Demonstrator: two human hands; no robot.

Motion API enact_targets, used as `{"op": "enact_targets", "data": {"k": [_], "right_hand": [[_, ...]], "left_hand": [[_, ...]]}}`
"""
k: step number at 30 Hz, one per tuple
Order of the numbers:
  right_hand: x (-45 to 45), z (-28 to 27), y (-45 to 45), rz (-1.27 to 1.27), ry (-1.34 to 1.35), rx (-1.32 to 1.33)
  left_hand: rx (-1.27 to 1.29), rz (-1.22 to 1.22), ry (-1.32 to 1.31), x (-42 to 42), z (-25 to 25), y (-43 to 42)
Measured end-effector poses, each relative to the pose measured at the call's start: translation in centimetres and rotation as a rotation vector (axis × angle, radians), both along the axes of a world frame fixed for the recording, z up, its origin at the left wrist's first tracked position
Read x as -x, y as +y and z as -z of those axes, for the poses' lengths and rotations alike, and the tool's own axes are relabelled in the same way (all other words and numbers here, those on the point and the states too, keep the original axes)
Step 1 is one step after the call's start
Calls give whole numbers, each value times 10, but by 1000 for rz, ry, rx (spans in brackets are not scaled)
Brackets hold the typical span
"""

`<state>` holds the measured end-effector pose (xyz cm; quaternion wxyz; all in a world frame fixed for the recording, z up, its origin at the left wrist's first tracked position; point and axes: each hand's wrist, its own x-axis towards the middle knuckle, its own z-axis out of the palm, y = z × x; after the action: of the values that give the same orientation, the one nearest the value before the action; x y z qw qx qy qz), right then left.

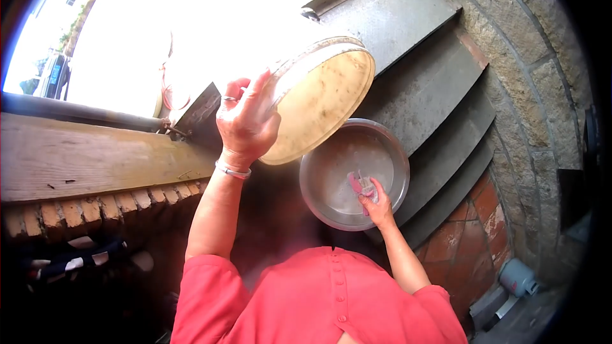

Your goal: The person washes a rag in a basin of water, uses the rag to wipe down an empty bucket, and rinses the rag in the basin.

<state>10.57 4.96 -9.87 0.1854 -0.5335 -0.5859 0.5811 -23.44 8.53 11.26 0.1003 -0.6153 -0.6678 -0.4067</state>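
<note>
My left hand (250,118), with a bracelet on the wrist, is closed on the near left edge of a large round lid (325,102). The lid is yellowed, with dark stains and a pale rim, and is held tilted. Below and to its right stands a wide metal basin (310,181), partly overlapped by the lid. Over the basin's right half, my right hand (379,207) grips a crumpled pink and whitish cloth (362,186). Whether the cloth touches the basin's inside I cannot tell.
Grey stone steps (440,79) rise on the right beside a curved stone wall (535,102). A wooden beam (102,159) runs along the left above a brick edge (95,209). A grey-blue canister (517,277) stands at lower right. Bright glare covers the upper left.
</note>
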Motion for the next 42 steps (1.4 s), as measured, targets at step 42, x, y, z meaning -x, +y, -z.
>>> {"op": "enact_targets", "data": {"k": [42], "right_hand": [[-35, -28, 36, 205, 542, 292]], "left_hand": [[-109, -240, -45, -40, 48, -32]]}}
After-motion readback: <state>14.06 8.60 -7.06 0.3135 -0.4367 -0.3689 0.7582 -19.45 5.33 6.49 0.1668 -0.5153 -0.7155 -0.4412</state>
